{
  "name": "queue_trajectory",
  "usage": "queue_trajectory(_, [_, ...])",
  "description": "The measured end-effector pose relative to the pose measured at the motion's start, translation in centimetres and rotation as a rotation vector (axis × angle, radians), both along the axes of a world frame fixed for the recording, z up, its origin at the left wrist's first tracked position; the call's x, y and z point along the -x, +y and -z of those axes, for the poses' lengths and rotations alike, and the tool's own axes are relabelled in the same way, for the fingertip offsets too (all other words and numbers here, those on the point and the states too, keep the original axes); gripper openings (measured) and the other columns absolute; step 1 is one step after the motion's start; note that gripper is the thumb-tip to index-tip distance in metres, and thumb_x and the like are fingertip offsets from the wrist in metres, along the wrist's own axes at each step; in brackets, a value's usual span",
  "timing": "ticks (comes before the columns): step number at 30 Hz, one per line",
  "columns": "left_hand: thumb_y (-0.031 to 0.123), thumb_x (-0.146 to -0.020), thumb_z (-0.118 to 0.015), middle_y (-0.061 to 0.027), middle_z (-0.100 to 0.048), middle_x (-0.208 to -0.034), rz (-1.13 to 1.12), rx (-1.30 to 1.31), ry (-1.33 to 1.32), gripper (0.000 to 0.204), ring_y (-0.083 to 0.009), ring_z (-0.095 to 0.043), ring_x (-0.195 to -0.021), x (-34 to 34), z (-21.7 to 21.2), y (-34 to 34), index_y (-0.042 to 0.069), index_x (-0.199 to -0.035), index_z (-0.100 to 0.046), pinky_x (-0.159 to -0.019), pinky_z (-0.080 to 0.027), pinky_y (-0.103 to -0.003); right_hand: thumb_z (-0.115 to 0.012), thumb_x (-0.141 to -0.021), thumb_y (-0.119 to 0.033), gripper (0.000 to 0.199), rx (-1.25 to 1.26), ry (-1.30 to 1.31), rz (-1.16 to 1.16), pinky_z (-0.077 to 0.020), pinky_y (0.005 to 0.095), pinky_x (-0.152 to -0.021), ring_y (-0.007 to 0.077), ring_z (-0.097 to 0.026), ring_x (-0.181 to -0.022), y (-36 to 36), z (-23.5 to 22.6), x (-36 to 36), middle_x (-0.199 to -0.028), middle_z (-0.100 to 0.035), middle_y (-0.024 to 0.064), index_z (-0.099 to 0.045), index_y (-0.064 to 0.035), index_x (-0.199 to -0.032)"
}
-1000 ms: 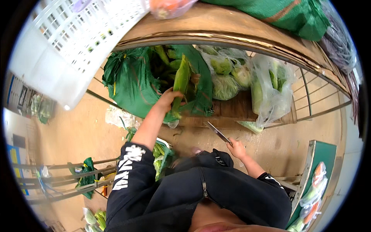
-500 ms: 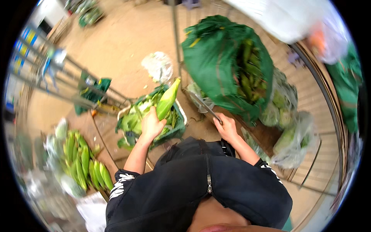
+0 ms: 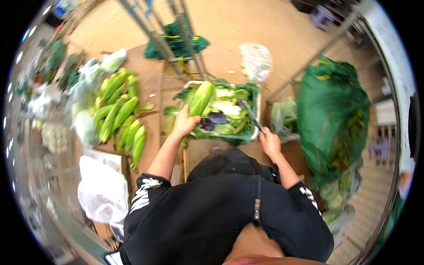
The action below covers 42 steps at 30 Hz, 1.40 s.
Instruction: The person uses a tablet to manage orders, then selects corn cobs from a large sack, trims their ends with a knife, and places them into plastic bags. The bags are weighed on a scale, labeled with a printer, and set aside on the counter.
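Observation:
In my left hand (image 3: 185, 121) is an ear of corn in its green husk (image 3: 202, 98), tilted with its top up and away from me. My right hand (image 3: 270, 140) grips a knife (image 3: 252, 115) by its handle, the blade pointing forward and left. Between and beyond both hands stands a crate (image 3: 256, 95) with a green lining, filled with leafy trimmings (image 3: 225, 105) and some dark purple leaves (image 3: 216, 120). The knife blade hangs over the crate's right side, apart from the corn.
A pile of husked-on corn ears (image 3: 115, 106) lies on the board to the left, beside bagged vegetables (image 3: 86, 126) and a white plastic bag (image 3: 102, 187). At right stands a large green sack (image 3: 329, 119). Metal bars (image 3: 165, 35) rise beyond the crate, near a clear plastic bag (image 3: 256, 62).
My view has turned left, so the corn pile and crate appear farther right. Both hands keep their hold on the corn and the knife, which now sits over the crate's side.

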<state>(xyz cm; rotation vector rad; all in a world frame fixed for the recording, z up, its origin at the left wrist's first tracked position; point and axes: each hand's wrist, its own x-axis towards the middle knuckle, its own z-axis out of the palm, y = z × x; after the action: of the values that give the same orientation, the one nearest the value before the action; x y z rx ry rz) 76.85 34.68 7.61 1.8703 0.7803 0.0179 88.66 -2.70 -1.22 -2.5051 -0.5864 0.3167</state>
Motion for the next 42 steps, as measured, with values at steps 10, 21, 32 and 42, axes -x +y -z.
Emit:
queue_trajectory(10, [0.011,-0.072,-0.076,-0.0155,-0.071,-0.106,0.011,-0.285,0.031,0.057,-0.0282,-0.067,-0.099,-3.1,-3.2,9.7,0.0,-0.125,-0.059,-0.091,-0.052,-0.041,-0.059,-0.101,-0.026,0.018,-0.024,0.113,0.108,-0.0479,0.0536,-0.063,0.0441,-0.065,-0.07,-4.2,1.1,1.6,-0.07,-0.064,0.0198,-0.063,-0.0087,-0.104])
queue_trajectory(21, [0.037,-0.076,-0.081,-0.0308,-0.054,-0.14,-0.863,-0.26,-0.045,0.09,-0.0401,-0.053,-0.131,-6.2,1.3,22.7,-0.011,-0.142,-0.042,-0.108,-0.045,-0.046,-0.064,-0.098,-0.027,0.02,-0.018,0.073,0.377,-0.0472,0.0512,-0.06,0.0425,-0.064,-0.065,-14.6,1.3,8.1,-0.067,-0.061,0.0193,-0.061,-0.0068,-0.1])
queue_trajectory(32, [-0.006,-0.089,-0.056,-0.0168,-0.066,-0.117,1.214,-0.096,-0.965,0.027,-0.0382,-0.063,-0.111,-20.5,-7.0,-41.3,0.003,-0.112,-0.066,-0.097,-0.051,-0.042,-0.063,-0.096,-0.031,0.022,0.047,0.122,0.674,-0.0531,0.0566,-0.07,0.0453,-0.068,-0.077,-27.1,2.6,20.6,-0.079,-0.069,0.021,-0.06,-0.0113,-0.104])
queue_trajectory(42, [0.016,-0.094,-0.06,-0.0105,-0.068,-0.127,2.005,-1.34,-0.555,0.034,-0.0344,-0.066,-0.116,-29.0,9.2,-64.8,0.015,-0.127,-0.068,-0.088,-0.058,-0.045,-0.067,-0.095,-0.027,0.02,-0.053,0.147,1.05,-0.053,0.0551,-0.066,0.0453,-0.067,-0.074,-30.7,4.1,33.1,-0.074,-0.067,0.0223,-0.063,-0.0089,-0.102])
